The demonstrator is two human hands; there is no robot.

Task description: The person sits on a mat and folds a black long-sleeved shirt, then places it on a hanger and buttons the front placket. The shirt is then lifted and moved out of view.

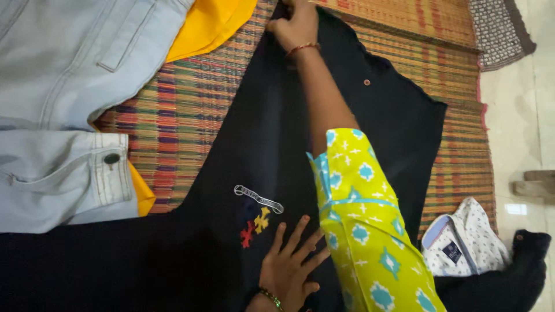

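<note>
a woven reed mat point(191, 110) striped in orange, green, purple and red covers the floor, and pale polished tile point(520, 127) shows past its right edge. a small brown-patterned rug point(498, 29) lies at the top right corner.

a black garment point(266, 144) is laid flat across the middle of the mat, running from the lower left up to the top centre. its cloth looks matte and dense. it bears a small silver tag point(258, 198), a red cross motif point(247, 235) and a yellow one point(262, 220) just below the tag, and a small round button point(366, 82) near its upper right edge.

the left hand point(290, 267) rests flat on the garment at the bottom, fingers spread, with a beaded bracelet at the wrist. the right hand point(292, 24) reaches to the far end of the garment, fingers curled together on the cloth; whether it pinches the fabric cannot be told. its sleeve point(370, 231) is lime yellow with blue and white diamonds.

light blue denim jeans point(63, 115) with a metal button lie at the left over a yellow cloth point(214, 23). a folded white dotted shirt point(462, 240) sits at the lower right.
</note>
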